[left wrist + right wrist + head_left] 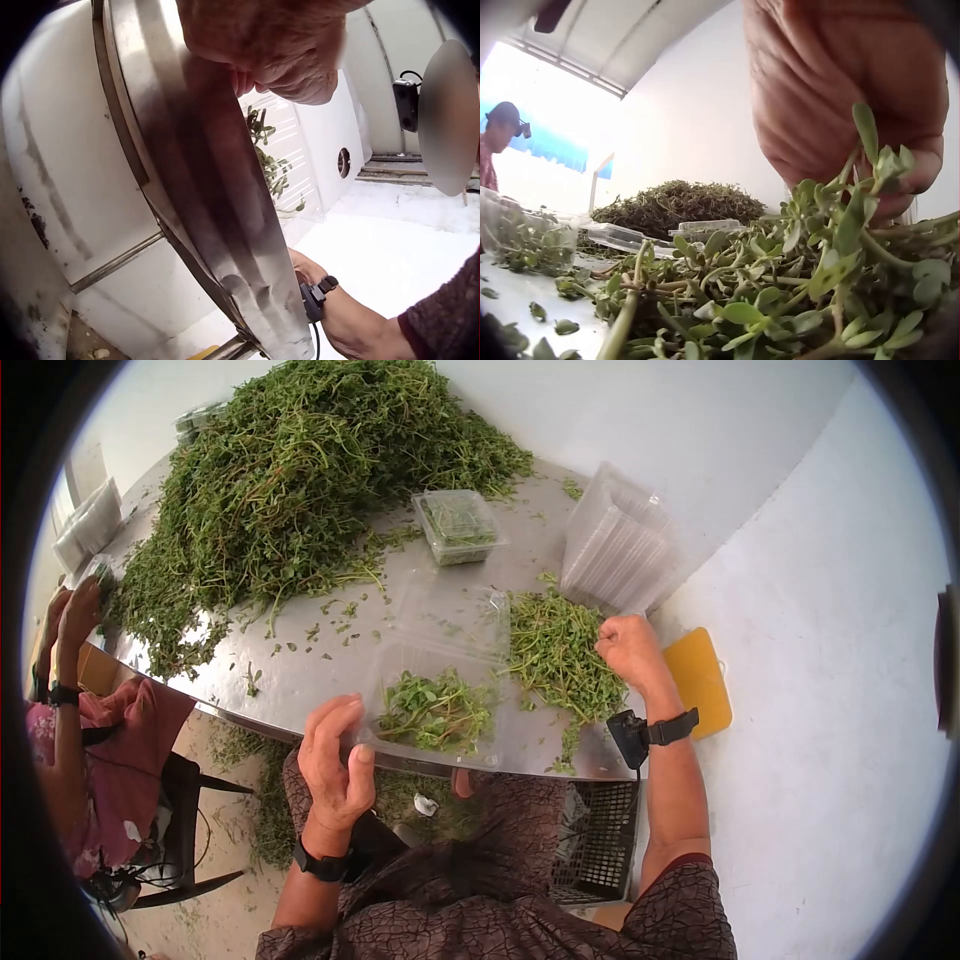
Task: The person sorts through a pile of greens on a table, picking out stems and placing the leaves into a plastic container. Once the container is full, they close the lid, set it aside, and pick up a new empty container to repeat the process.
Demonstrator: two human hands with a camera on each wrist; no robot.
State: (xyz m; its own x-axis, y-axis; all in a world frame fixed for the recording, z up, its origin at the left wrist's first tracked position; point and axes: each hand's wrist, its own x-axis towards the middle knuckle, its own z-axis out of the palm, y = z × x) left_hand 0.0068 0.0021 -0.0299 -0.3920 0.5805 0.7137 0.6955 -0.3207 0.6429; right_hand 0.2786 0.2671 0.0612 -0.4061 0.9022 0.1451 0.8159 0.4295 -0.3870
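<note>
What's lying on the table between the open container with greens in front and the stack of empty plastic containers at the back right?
A small loose pile of greens lies between the open container and the stack of empty containers, in the head view. The right hand grips sprigs at its right edge.

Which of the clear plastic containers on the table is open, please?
The clamshell container at the table's near edge, beside the left hand: its lid is flipped back, unlike the closed box farther away.
</note>
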